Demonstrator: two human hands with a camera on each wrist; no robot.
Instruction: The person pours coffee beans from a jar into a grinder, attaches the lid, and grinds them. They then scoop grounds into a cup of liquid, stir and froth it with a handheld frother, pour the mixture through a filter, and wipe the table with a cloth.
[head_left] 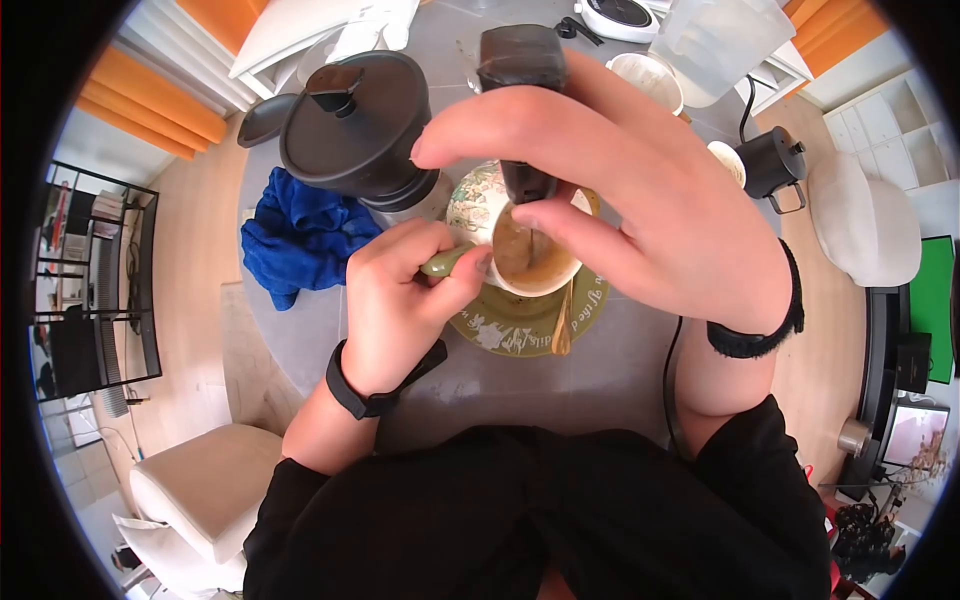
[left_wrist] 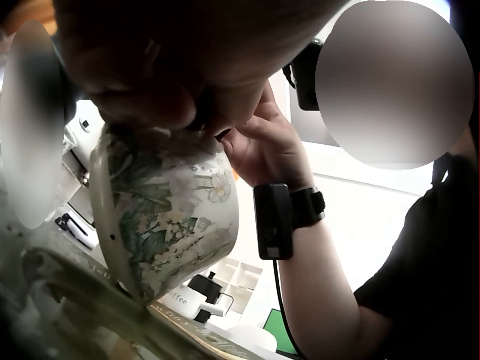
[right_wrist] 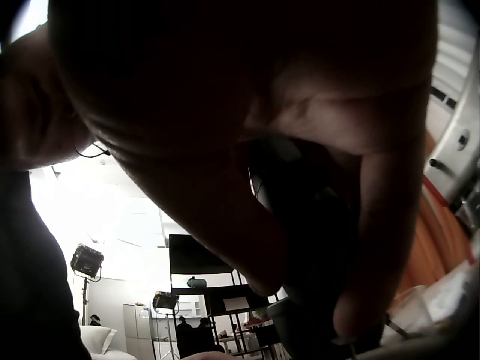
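Note:
A floral cup with brown liquid inside is over a green saucer in front of the person. My left hand pinches the cup's green handle between thumb and fingers. From above, my right hand grips a black handheld frother, its lower end pointing down into the cup. The frother's tip is hidden in the liquid. On the saucer's right side lies a gold spoon.
A black-lidded appliance stands behind the left hand, with a blue cloth beside it. Farther back are a white tub, a clear container and a round white device. A black pot stands at the right.

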